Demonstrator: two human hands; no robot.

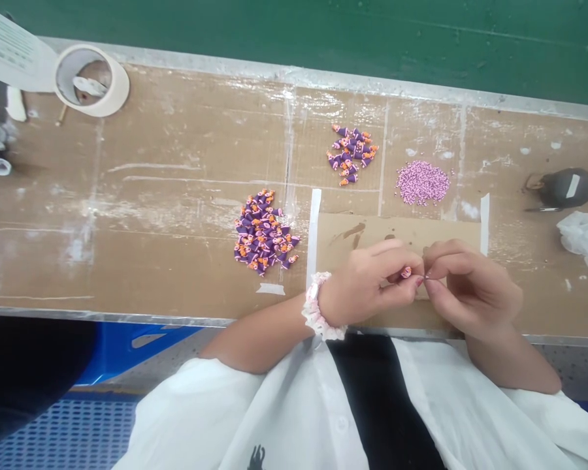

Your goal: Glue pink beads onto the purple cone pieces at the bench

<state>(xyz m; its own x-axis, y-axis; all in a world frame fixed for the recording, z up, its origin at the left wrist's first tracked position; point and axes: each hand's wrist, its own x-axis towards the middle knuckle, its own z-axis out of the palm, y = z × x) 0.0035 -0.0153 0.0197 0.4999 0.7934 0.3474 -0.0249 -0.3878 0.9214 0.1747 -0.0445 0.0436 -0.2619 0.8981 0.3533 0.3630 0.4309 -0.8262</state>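
My left hand (379,277) holds a small figurine (406,271) with pink and orange parts, pinched between thumb and fingers. Meeting it at the fingertips, my right hand (470,284) is closed in a pinch; what it grips is too small to name. Both hands are above a taped-down cardboard piece (451,232). Beyond them lies a heap of tiny pink-purple pieces (423,183). A small group of purple figurines with orange tops (353,153) rests to its left. Nearer my left forearm is a larger pile of similar figurines (264,235).
A roll of masking tape (120,85) stands at the far left near a white sheet (14,49). On the right are a dark rounded object (568,187) and crumpled white plastic (585,238). A blue stool (122,352) is below the table's front edge.
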